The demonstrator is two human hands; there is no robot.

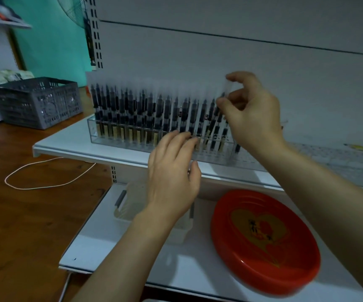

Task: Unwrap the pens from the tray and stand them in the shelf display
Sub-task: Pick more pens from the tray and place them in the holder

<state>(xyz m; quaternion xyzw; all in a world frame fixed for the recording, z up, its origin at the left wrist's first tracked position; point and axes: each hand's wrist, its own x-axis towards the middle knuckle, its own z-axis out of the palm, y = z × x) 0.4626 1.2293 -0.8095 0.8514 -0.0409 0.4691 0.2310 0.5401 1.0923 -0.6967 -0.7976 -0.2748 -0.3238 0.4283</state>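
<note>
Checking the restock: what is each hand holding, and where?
Right hand pinches a pen near its top end. Left hand holds nothing.

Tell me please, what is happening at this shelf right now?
A person is filling a clear plastic display rack on the white upper shelf with black pens. The right hand pinches one pen with a frosted cap above the rack's right end. The left hand rests with straight fingers on the rack's front. The red oval tray on the lower shelf looks empty.
</note>
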